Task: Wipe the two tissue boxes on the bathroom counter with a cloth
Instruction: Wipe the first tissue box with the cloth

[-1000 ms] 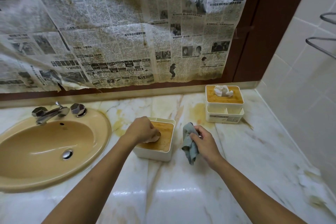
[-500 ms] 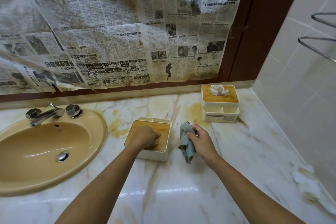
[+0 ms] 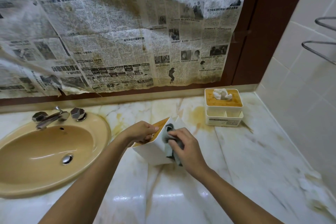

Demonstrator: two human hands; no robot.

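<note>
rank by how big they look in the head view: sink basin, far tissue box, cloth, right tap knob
1. sink basin
2. far tissue box
3. cloth, partly hidden under the right hand, so unsure
4. right tap knob

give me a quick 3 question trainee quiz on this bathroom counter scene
1. True or false: the near tissue box sits flat on the counter.
2. What does the right hand press against that box?
A. sponge
B. grey cloth
C. newspaper
3. Fill in: the far tissue box has a ____ sticking out of its top.

Key
1. False: the left hand tips it toward the sink.
2. B, the grey cloth.
3. tissue
</note>
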